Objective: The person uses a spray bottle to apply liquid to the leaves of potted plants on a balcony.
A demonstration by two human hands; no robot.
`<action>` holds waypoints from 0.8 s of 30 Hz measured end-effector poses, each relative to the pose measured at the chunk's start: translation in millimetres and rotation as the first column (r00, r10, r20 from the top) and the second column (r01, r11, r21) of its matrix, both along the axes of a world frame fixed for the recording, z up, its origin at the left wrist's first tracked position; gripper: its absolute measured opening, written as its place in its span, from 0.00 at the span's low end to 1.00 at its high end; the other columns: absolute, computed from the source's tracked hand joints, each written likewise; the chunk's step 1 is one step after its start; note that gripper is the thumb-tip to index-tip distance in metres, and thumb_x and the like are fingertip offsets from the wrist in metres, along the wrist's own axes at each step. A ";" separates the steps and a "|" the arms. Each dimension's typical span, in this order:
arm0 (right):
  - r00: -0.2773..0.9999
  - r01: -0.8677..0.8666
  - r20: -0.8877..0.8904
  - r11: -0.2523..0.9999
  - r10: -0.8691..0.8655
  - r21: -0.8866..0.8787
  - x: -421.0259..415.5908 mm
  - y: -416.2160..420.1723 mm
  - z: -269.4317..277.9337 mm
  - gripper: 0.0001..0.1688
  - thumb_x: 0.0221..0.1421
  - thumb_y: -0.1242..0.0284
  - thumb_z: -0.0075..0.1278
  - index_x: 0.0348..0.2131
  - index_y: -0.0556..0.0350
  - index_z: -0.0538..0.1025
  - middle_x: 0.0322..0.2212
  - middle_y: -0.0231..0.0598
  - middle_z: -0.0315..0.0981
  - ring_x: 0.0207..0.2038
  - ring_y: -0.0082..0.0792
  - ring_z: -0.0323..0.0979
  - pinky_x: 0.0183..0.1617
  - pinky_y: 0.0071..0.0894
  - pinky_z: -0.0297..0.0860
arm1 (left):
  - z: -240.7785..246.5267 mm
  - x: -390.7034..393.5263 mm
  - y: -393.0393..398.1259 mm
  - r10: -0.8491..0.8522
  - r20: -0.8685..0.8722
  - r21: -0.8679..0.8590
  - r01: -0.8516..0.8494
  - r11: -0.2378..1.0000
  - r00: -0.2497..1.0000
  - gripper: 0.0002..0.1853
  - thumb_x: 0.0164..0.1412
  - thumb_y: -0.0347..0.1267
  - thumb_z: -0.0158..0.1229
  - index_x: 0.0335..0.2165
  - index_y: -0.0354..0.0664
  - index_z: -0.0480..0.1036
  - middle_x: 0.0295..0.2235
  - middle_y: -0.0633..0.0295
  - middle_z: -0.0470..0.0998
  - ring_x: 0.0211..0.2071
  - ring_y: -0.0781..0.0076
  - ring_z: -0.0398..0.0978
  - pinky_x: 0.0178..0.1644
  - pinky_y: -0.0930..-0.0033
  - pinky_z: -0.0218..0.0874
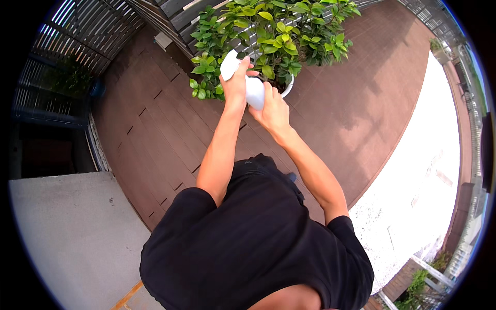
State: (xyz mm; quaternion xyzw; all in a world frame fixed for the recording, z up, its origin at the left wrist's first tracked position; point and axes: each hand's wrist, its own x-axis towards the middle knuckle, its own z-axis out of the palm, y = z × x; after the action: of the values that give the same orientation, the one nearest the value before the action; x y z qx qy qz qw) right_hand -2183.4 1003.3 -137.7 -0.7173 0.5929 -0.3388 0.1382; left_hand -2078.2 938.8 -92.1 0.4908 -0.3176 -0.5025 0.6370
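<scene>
A white spray bottle (255, 93) is held out in front of me at a tilt, with its spray head (229, 66) up and to the left. My left hand (235, 88) grips it around the neck, just below the head. Lower down, my right hand (276, 109) clasps the side of the bottle near its base. Right beyond the bottle grows a leafy green shrub (277, 42) with some yellow-green leaves. It stands in a round white pot (288, 87), whose rim is partly hidden by leaves and my right hand.
Brown deck boards (162, 128) lie underfoot. A slatted fence (182, 19) stands behind the shrub, with another slatted screen (89, 31) at left. A grey concrete slab (69, 224) is at lower left. On the right runs a bright white surface (418, 186).
</scene>
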 end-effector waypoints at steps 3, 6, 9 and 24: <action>0.996 -0.081 0.031 0.994 0.079 0.076 -31.2 4.4 4.8 0.47 0.35 0.67 0.64 0.52 0.63 0.59 0.39 0.53 0.67 0.40 0.54 0.72 0.38 0.48 0.71 | 9.6 -26.7 16.8 0.023 0.060 -0.004 -0.022 1.000 0.998 0.15 0.51 0.39 0.66 0.31 0.41 0.73 0.29 0.66 0.75 0.32 0.74 0.74 0.40 0.69 0.63; 0.982 -0.175 0.092 0.979 0.167 0.099 -51.6 8.7 6.7 0.46 0.37 0.67 0.63 0.53 0.63 0.58 0.39 0.54 0.67 0.40 0.56 0.71 0.39 0.50 0.71 | 3.5 -42.0 24.0 0.067 0.103 -0.032 -0.064 0.997 0.992 0.14 0.50 0.39 0.66 0.29 0.43 0.72 0.29 0.65 0.75 0.29 0.73 0.74 0.37 0.70 0.63; 0.967 -0.244 0.108 0.963 0.232 0.111 -66.3 10.7 -6.6 0.46 0.37 0.67 0.63 0.53 0.63 0.58 0.39 0.54 0.67 0.40 0.56 0.71 0.39 0.50 0.70 | -14.3 -53.8 22.7 0.166 0.145 0.059 -0.176 0.983 0.975 0.12 0.53 0.37 0.64 0.26 0.43 0.70 0.23 0.66 0.72 0.22 0.73 0.71 0.30 0.69 0.63; 0.697 -0.703 -0.061 0.697 0.715 0.142 -140.2 -76.9 -53.9 0.48 0.35 0.65 0.65 0.53 0.59 0.60 0.42 0.51 0.67 0.43 0.53 0.71 0.42 0.48 0.70 | -81.6 -108.8 12.6 0.693 -0.216 0.245 -0.649 0.720 0.688 0.09 0.57 0.36 0.60 0.29 0.44 0.70 0.21 0.67 0.68 0.19 0.75 0.67 0.23 0.70 0.62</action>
State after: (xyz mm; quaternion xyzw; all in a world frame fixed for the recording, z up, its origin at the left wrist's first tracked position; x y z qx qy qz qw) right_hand -2323.5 926.3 -191.6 -0.8995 0.2945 -0.1866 0.2634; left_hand -2187.0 951.3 -173.6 0.5390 0.0209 -0.3230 0.7776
